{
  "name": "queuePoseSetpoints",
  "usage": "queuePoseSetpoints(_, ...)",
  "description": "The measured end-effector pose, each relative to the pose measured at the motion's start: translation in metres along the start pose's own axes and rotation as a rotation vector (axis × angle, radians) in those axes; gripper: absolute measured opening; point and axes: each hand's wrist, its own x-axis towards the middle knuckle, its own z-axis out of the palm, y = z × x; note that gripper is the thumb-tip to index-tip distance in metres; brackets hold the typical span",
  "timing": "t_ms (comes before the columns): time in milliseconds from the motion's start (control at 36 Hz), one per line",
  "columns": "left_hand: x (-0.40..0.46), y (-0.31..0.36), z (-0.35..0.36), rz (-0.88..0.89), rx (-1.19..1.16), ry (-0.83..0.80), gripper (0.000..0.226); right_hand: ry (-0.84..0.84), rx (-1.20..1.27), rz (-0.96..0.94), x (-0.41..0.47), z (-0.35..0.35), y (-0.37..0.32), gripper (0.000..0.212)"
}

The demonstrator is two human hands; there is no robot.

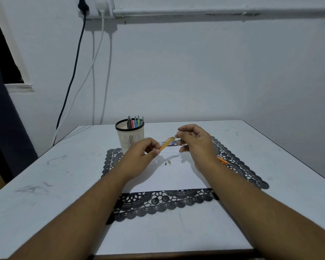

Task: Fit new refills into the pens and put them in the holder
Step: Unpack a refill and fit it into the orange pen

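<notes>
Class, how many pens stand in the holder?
5 at least, standing together at the back right of the cream slotted plastic pen holder: black, red, blue, green, grey; more may be hidden.

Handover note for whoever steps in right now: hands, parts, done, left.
Left hand: grips the lower end of the orange pen barrel, held above the white paper.
Right hand: pinches at the barrel's upper end; whether a refill is going in is too small to tell.
Holder: stands on the far left corner of the black lace mat, with several pens upright in it.
Loose: small pen parts on the paper; another orange pen lies on the mat, partly hidden by the right wrist.
Left: finish this pen, put it in the holder, then probably the other orange pen.
</notes>
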Motion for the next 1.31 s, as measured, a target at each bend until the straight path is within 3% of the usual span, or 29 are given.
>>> queuePoseSetpoints(500,-0.001,0.003,0.000,0.020,0.004,-0.001,0.007,-0.016,-0.022,-0.051,0.001,0.000,0.001,0.011)
queuePoseSetpoints(1028,0.002,-0.004,-0.001,-0.028,-0.044,0.047,0.008,-0.065,-0.343,-0.113,0.002,-0.005,0.012,0.015)
queuePoseSetpoints(1306,0.003,-0.004,-0.005,-0.044,-0.051,0.068,0.007,-0.456,-0.935,-0.048,-0.008,-0.005,0.024,0.003)
